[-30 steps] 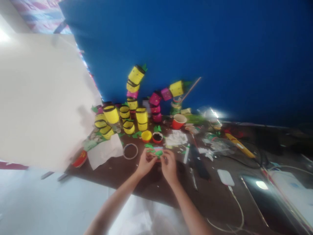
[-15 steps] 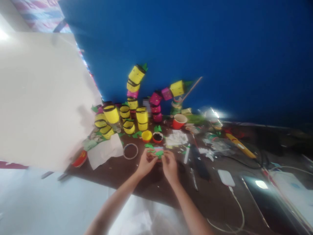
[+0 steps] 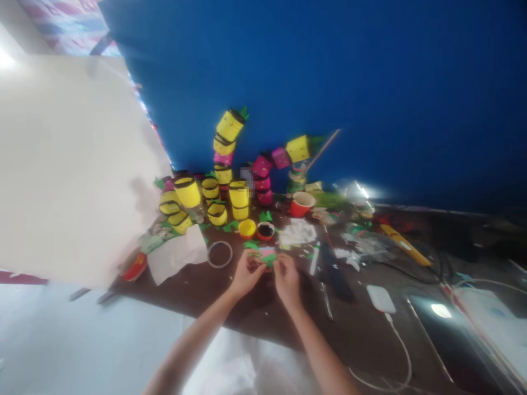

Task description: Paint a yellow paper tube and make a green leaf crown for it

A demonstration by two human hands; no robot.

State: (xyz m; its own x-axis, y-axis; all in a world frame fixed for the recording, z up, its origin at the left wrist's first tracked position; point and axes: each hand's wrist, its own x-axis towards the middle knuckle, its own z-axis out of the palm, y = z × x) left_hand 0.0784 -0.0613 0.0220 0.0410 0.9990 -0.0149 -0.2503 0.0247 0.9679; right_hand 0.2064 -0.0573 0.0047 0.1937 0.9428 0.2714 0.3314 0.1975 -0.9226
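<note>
Between my two hands is a small green paper piece, cut to a pointed shape. My left hand pinches its left side, and my right hand pinches its right end. A pinkish patch shows just behind the green paper; I cannot make out what it is. Just beyond my fingers stand a small yellow paint pot and a small pot with dark contents. Left of my left hand lies a roll of tape.
Several yellow and magenta cup stacks stand along the blue wall. A red paper cup is behind my right hand. White paper lies left. To the right are a yellow cutter, a white charger and a phone.
The green paper between my fingertips has tilted slightly and looks narrower. Both hands stay in almost the same place.
</note>
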